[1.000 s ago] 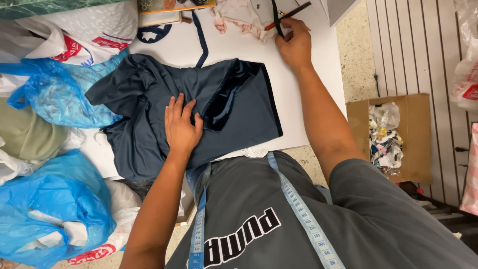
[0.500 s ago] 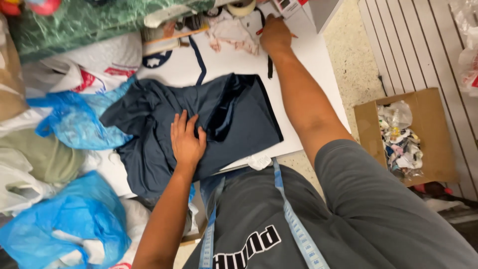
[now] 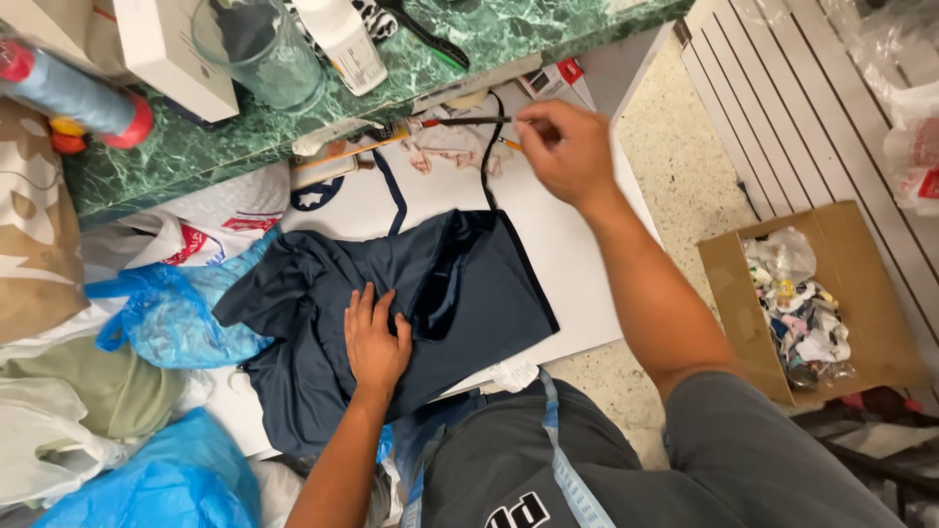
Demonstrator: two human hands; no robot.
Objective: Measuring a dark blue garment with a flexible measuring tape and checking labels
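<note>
Both hands were at work on the white table (image 3: pixel 577 284). Left hand (image 3: pixel 375 342) lay flat, fingers spread, pressed on the dark navy garment (image 3: pixel 391 323), which looked like a way of pinning the slippery cloth so it would not slide off the table's near edge. Right hand (image 3: pixel 565 149) reached well forward to the far side of the table, its fingers closed around a thin pencil-like stick (image 3: pixel 509 144) with an orange tip; whether it pinched anything else, the view did not show. Just beside that hand lay black scissors (image 3: pixel 469 121) and a scrap of pale pink cloth (image 3: pixel 445 149), kept at the back, clear of the garment.

A tape measure (image 3: pixel 567 479) hung round the person's neck over a grey shirt, ready to hand. Blue plastic bags (image 3: pixel 166 318) crowded the left of the table, touching the garment's edge. Behind, a green marble counter (image 3: pixel 196 147) bore a glass jar (image 3: pixel 256 51), a white bottle (image 3: pixel 342 39) and a thread spool (image 3: pixel 68 93). On the floor to the right stood a cardboard box (image 3: pixel 822 293) filled with scraps.
</note>
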